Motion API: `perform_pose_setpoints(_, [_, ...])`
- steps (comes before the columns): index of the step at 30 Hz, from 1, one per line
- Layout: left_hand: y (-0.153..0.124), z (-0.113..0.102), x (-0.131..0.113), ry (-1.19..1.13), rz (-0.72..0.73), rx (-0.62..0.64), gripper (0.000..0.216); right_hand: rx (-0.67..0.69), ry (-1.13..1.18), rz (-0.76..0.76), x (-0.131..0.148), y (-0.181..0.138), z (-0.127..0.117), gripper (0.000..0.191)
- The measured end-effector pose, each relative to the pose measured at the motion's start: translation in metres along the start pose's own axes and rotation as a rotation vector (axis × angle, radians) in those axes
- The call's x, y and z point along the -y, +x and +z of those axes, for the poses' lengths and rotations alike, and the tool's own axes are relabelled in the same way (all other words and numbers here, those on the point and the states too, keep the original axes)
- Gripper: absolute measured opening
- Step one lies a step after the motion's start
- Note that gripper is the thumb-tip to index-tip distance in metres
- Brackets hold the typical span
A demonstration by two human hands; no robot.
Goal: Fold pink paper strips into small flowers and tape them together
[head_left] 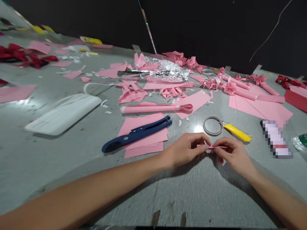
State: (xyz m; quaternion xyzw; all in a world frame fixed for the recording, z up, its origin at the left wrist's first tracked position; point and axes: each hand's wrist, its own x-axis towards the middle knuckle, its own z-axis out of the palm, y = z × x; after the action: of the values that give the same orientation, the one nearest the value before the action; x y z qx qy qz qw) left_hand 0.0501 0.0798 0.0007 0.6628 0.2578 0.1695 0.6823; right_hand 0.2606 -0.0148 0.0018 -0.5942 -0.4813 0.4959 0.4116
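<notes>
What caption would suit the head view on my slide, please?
Left hand and right hand pinch a pink paper strip near a grey ring and yellow cutter.

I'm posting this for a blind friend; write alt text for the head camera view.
A person's left hand and right hand pinch a thin piece of pink paper over a grey table. A tape ring and yellow cutter lie just beyond them; a dark blue tool rests on pink sheets to the left.
</notes>
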Motion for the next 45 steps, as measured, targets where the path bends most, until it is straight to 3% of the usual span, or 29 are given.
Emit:
perform_pose_setpoints(6, [-0.001, 0.0, -0.001, -0.006, -0.019, -0.025, 0.018, 0.061, 0.064, 0.013, 0.005, 0.001, -0.002, 0.033])
perform_pose_setpoints(18, [0.001, -0.001, 0.004, 0.043, -0.048, -0.035, 0.034, 0.029, 0.149, 0.025, 0.002, 0.002, -0.003, 0.035])
perform_pose_setpoints(28, [-0.004, -0.004, 0.007, 0.341, 0.067, -0.139, 0.031, 0.023, 0.156, 0.103, -0.004, 0.005, -0.009, 0.04])
perform_pose_setpoints(34, [-0.004, -0.003, 0.012, 0.462, 0.156, -0.095, 0.032, 0.044, 0.052, 0.004, -0.003, 0.004, -0.006, 0.031])
perform_pose_setpoints(38, [-0.008, 0.002, 0.015, 0.507, 0.205, -0.124, 0.032, 0.064, -0.18, -0.104, -0.001, -0.002, -0.002, 0.023])
perform_pose_setpoints(41, [-0.008, 0.002, 0.014, 0.508, 0.201, -0.13, 0.031, 0.104, -0.272, -0.127, 0.0, -0.003, -0.003, 0.032])
perform_pose_setpoints(45, [-0.006, -0.01, 0.006, 0.502, 0.156, -0.159, 0.031, 0.12, -0.226, -0.085, 0.001, 0.0, -0.011, 0.037])
